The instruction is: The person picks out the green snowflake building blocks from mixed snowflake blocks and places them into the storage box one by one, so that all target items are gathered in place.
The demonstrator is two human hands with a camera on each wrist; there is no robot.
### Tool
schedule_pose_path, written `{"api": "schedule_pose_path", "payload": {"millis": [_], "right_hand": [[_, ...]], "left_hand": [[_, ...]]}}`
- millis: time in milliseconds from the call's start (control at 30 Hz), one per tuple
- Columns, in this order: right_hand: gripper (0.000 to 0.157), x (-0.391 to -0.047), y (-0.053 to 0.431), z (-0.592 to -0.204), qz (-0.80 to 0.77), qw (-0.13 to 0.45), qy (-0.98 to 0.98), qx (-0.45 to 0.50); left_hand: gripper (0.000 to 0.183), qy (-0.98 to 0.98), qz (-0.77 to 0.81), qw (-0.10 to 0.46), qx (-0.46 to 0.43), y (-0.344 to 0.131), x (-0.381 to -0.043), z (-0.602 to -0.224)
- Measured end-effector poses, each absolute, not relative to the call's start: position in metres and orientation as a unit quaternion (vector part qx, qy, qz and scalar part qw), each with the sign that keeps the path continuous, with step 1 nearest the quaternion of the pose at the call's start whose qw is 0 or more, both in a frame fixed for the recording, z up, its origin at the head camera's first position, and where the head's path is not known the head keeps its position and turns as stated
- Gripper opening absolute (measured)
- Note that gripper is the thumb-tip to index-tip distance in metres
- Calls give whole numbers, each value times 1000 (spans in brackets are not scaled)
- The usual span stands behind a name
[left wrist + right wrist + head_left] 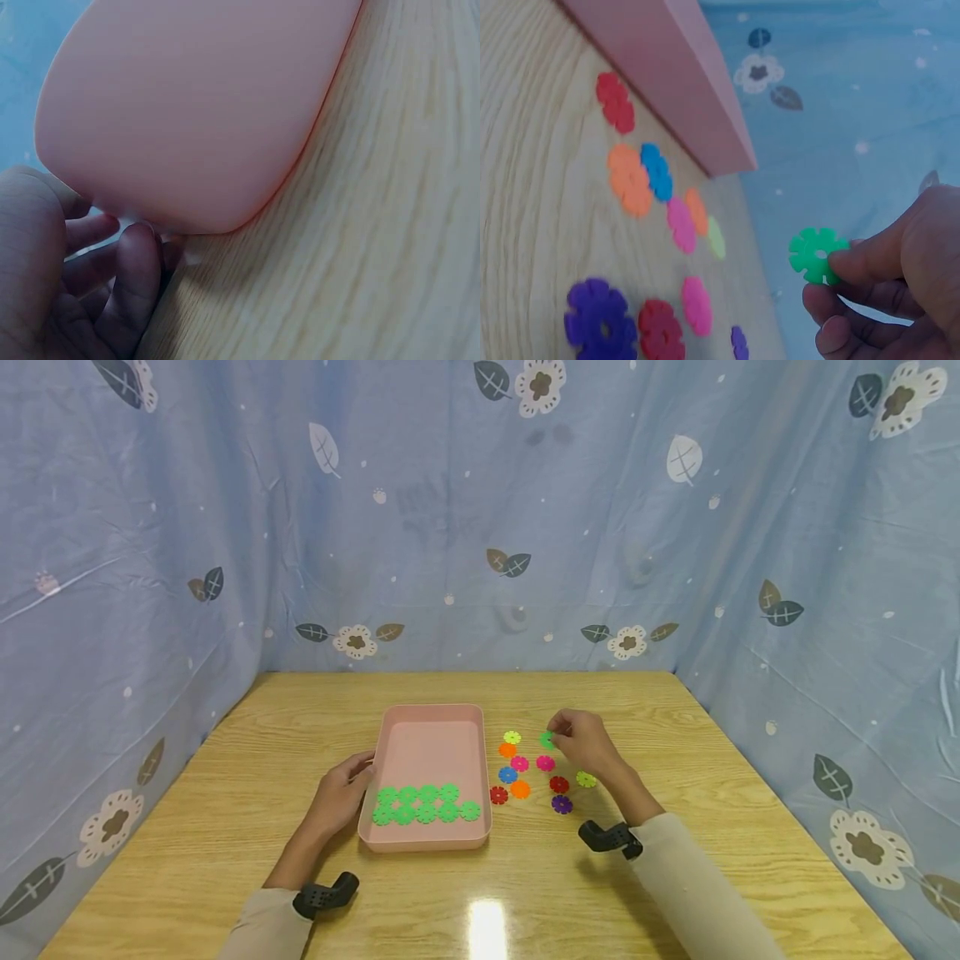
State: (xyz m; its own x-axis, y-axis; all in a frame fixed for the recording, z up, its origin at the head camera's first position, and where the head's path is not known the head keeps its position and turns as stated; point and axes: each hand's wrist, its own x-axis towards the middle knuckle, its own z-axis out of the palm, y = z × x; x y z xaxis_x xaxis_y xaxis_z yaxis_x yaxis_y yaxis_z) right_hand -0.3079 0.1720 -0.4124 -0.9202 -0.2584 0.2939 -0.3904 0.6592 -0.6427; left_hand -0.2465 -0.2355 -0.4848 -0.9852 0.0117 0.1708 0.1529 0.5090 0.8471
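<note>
My right hand [587, 743] pinches a green flower-shaped plastic disc [814, 255] between thumb and fingers, above the far side of the loose discs. A pink tray [429, 845] lies left of it on the table. Two rows of green discs [426, 812] fill the near end of the tray floor. My left hand [337, 795] rests against the tray's left outer wall [195, 120], its fingers loosely bent near the rim. Part of one finger is hidden behind the wall in the left wrist view.
Right of the tray lie loose flower discs: a blue one [507, 775], a purple one [562, 804], a yellow one [586, 779], plus several red, orange and pink ones. The wooden table [420, 910] meets a blue patterned curtain [450, 527] behind and at both sides.
</note>
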Motion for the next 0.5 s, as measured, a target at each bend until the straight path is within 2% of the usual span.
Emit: {"api": "schedule_pose_path", "payload": {"millis": [500], "right_hand": [[6,-302,139,-405,448,67,-867,207]], "left_hand": [[46,-867,-491,74,-43,-235,-248,-484]]}}
